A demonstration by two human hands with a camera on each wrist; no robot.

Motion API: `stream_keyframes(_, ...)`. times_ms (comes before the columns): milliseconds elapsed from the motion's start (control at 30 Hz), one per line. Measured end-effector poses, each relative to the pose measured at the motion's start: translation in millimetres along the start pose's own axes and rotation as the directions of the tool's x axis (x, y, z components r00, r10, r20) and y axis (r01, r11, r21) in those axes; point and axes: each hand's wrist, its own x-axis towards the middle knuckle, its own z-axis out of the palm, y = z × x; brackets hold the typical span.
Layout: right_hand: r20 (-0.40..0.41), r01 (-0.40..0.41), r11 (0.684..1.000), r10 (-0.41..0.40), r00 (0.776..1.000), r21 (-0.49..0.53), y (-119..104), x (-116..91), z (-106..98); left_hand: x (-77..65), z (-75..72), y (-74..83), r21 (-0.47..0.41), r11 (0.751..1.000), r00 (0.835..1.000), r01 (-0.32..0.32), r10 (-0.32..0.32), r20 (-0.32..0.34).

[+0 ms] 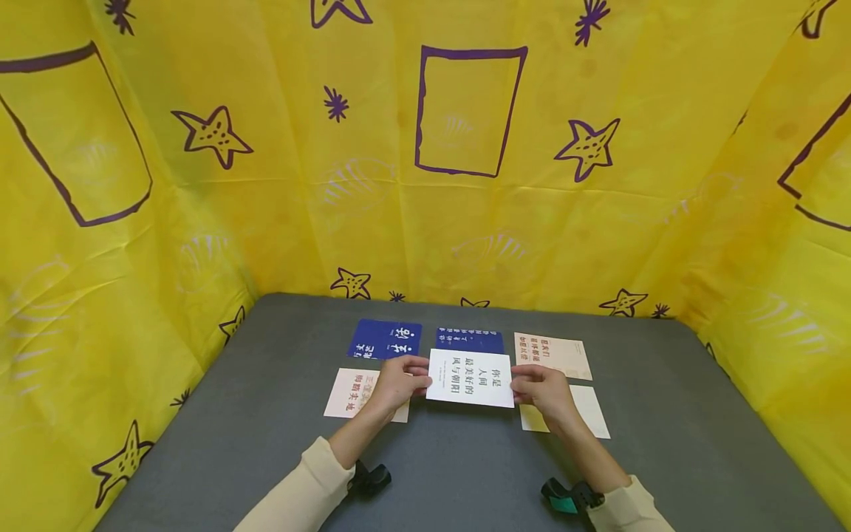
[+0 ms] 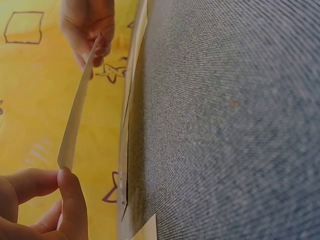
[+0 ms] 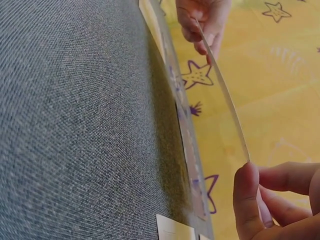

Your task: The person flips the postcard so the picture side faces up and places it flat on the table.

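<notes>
A white card [image 1: 470, 377] printed with dark Chinese characters is held above the grey table by both hands. My left hand [image 1: 400, 382] pinches its left edge between thumb and fingers, and my right hand [image 1: 543, 393] pinches the right edge. In the left wrist view the card [image 2: 77, 112] appears nearly edge-on, slightly bowed, raised off the table. The right wrist view shows the thumb and fingers [image 3: 247, 192] at its near end. Beneath my left hand lies a pinkish card [image 1: 347, 395] with red characters; under my right forearm is a pale blank-looking card [image 1: 588, 410].
Along the back of the table [image 1: 459, 473] lie a blue card [image 1: 379, 338] at left, another blue card [image 1: 475, 340] partly covered by the held one, and a cream card [image 1: 555, 356] with red characters at right. A yellow patterned cloth [image 1: 399, 222] surrounds the table's back and sides.
</notes>
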Motion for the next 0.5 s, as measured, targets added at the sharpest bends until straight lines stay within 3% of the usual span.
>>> stream_keyframes(500,0.014,0.009,0.999,-0.008,1.0,-0.045,3.7,2.1,1.2,-0.5,0.0,0.0,0.11,0.994,1.0,0.004,-0.005,0.014)
